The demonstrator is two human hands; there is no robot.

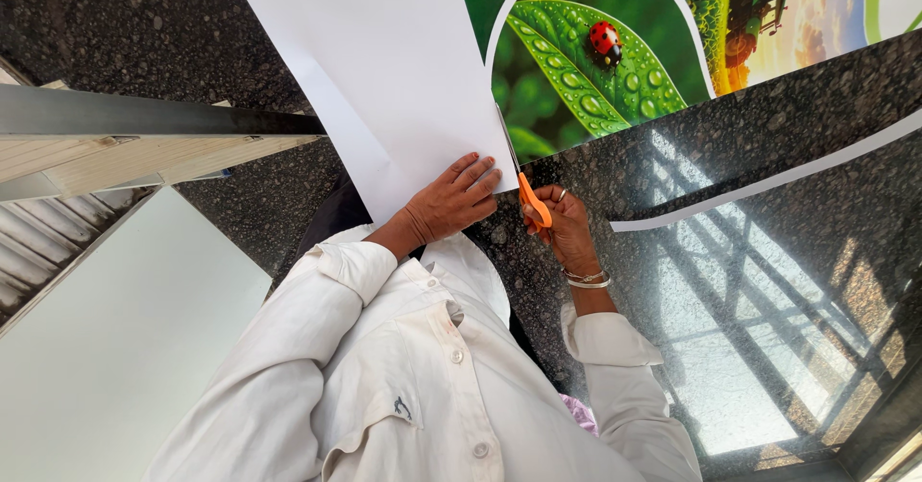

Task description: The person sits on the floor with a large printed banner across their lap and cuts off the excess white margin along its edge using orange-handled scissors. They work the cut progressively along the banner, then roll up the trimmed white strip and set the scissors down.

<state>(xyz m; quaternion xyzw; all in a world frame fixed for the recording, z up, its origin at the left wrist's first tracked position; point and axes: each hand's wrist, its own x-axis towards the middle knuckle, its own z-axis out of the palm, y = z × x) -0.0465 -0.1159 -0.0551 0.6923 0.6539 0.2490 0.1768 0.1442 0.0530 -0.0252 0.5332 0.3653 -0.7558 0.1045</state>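
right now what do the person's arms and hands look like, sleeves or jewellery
Both arms wear long white shirt sleeves with buttoned cuffs pushed back above the wrists. The left hand looks bare of jewellery. The right hand has a ring on one finger and thin bangles at the wrist.

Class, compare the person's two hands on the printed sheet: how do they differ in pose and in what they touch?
The left hand lies flat, fingers spread, pressing the white part of the sheet; the right hand is curled, gripping orange-handled scissors. The right wrist wears bangles; the left is bare. Both emerge from white sleeves.
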